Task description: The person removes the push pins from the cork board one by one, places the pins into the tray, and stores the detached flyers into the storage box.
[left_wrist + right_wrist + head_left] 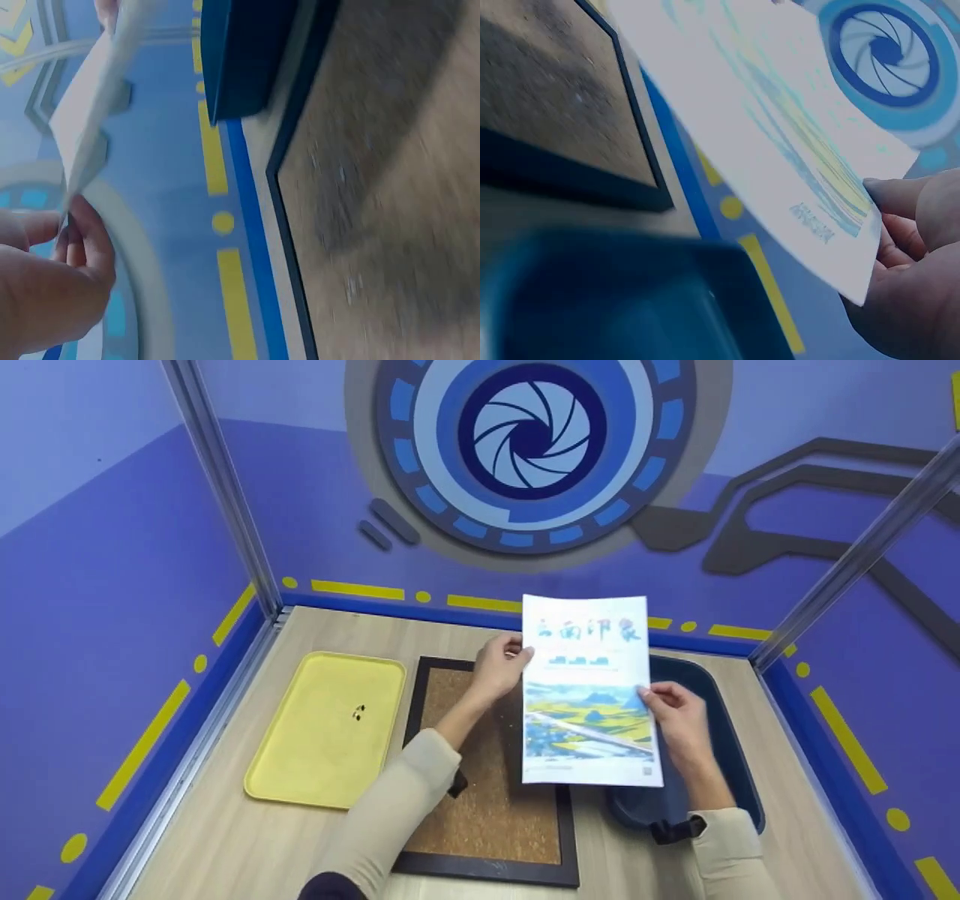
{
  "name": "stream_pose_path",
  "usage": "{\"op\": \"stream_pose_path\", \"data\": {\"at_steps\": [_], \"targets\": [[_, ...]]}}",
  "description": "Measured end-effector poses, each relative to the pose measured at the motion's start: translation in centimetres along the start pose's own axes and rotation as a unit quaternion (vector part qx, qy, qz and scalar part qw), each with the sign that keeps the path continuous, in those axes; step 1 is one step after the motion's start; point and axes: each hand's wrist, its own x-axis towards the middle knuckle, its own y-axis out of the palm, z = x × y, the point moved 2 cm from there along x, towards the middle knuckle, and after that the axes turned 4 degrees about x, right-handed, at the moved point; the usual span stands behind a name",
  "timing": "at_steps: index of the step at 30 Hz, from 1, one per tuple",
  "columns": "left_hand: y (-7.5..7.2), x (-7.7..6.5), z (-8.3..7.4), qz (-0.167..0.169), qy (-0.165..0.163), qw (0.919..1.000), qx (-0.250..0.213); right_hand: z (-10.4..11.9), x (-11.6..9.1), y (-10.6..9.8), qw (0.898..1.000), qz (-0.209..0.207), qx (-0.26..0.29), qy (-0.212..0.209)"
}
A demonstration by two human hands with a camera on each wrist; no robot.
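A printed paper sheet (589,720), white with a coloured landscape and large characters across its top, is held upright above the table. My left hand (499,667) pinches its left edge between thumb and fingers. On the opposite edge, lower down, my right hand (681,720) pinches it too. Seen from the left wrist, the sheet (86,97) is nearly edge-on. Below it lies a cork board (480,817) in a dark frame, partly hidden by the sheet and my left arm.
Left of the board lies a yellow tray (315,735) with a few small dark bits (359,712) on it. A dark blue bin (739,765) stands on the right, partly behind the sheet and right hand. Painted walls (315,517) enclose the table's back and sides.
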Motion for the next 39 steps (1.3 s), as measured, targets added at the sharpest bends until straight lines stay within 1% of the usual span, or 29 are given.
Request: {"op": "stream_pose_path", "data": {"at_steps": [5, 7, 9, 12, 15, 20, 26, 29, 33, 36, 39], "targets": [[3.4, 0.5, -0.4, 0.022, -0.045, 0.9987, 0.000, 0.0, 0.7, -3.1, 1.000, -0.008, -0.022, 0.013], [4.6, 0.5, -0.4, 0.029, -0.059, 0.9977, -0.017, 0.0, 1.0, -4.2, 0.999, -0.015, -0.025, 0.024], [5.6, 0.6, -0.4, 0.034, -0.067, 0.9965, -0.036, 0.0, 1.2, -5.3, 0.999, -0.020, -0.025, 0.036], [7.0, 0.9, -0.3, 0.030, -0.063, 0.9965, -0.047, -0.2, 1.8, -6.7, 0.998, -0.021, -0.027, 0.054], [8.4, 1.3, -0.2, 0.012, -0.048, 0.9982, -0.034, -0.6, 2.4, -8.1, 0.997, -0.017, -0.045, 0.067], [11.2, 1.7, -0.1, -0.011, -0.041, 0.9988, -0.024, -1.5, 3.0, -10.4, 0.992, -0.008, -0.103, 0.068], [13.9, 1.4, 0.1, -0.014, -0.024, 0.9996, -0.001, -2.7, 3.2, -12.6, 0.984, -0.003, -0.167, 0.061], [15.1, 1.1, 0.2, -0.015, -0.031, 0.9994, 0.005, -3.4, 3.2, -13.4, 0.980, 0.001, -0.194, 0.055], [16.9, 0.7, 0.6, -0.020, -0.039, 0.9990, 0.013, -4.5, 2.9, -14.2, 0.969, -0.005, -0.242, 0.044], [18.3, 0.7, 1.1, -0.023, -0.035, 0.9987, 0.030, -5.4, 2.5, -14.4, 0.962, -0.014, -0.267, 0.048], [19.3, 0.8, 2.0, -0.023, -0.037, 0.9979, 0.048, -6.3, 2.2, -14.2, 0.959, -0.019, -0.277, 0.061]]}}
